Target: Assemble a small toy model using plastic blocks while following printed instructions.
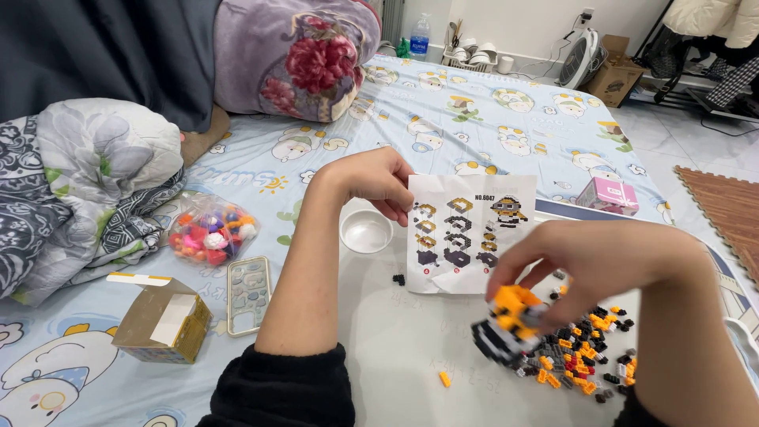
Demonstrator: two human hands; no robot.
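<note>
Two packages lie at our far left on the cartoon-printed bed sheet (490, 126): an open tan cardboard box (162, 320) with its white flap up, and just beyond it a clear plastic bag (209, 231) stuffed with bright red, orange and blue pieces. Beside the box rests a phone case (248, 294), face up. On the white counter (395, 348) stands a small round white cup (365, 232). Our left hand (371, 180) pinches the upper left corner of a white instruction sheet (468, 237) — a creased rectangle printed with dark and yellow building steps. Further right, near the bed's edge, sits a small pink box (609, 194). Our right hand (589, 257) curls down, fingertips pressed on a half-built block figure (506, 320) — orange on top, black and white below, blurred. It rests on the counter, touching a heap of loose bricks (585, 356) in orange, black and grey.
</note>
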